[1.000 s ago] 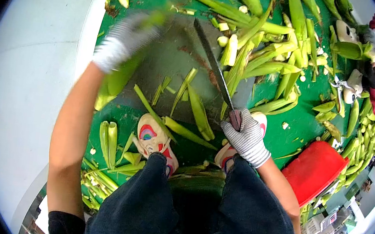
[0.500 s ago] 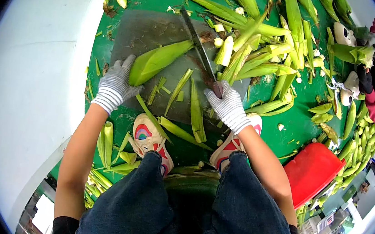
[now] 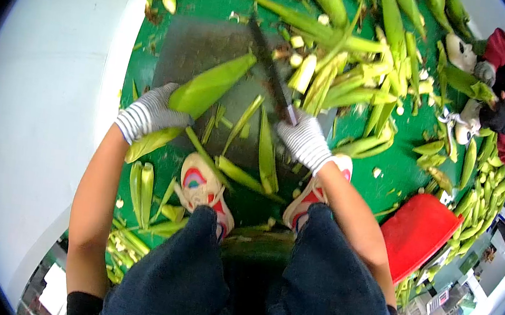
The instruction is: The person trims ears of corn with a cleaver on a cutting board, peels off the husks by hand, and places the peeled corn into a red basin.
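Note:
My left hand (image 3: 157, 112), in a grey-and-white striped glove, is closed round a green ear of corn in its husk (image 3: 214, 84). The ear slants up and right over the dark cutting board (image 3: 184, 46). A paler green husk part (image 3: 154, 145) sticks out below that hand; whether it belongs to the same ear I cannot tell. My right hand (image 3: 306, 140), gloved alike, grips the handle of a long, dark-bladed knife (image 3: 270, 61). Its blade points up and left, just right of the ear's tip and apart from it. Cut husk strips (image 3: 267, 153) lie on the board between my hands.
Husks and cut stalk ends (image 3: 359, 76) are heaped right of the board on the green floor (image 3: 401, 148). A red plastic container (image 3: 419, 236) stands at lower right, beside piled corn (image 3: 485, 200). Another person's dark-gloved hand (image 3: 499, 116) is near corn at far right. A white wall (image 3: 50, 87) borders the left.
My left hand has shifted slightly left, and a pale husk part now shows below it. The knife has turned a little, its blade now apart from the ear's tip.

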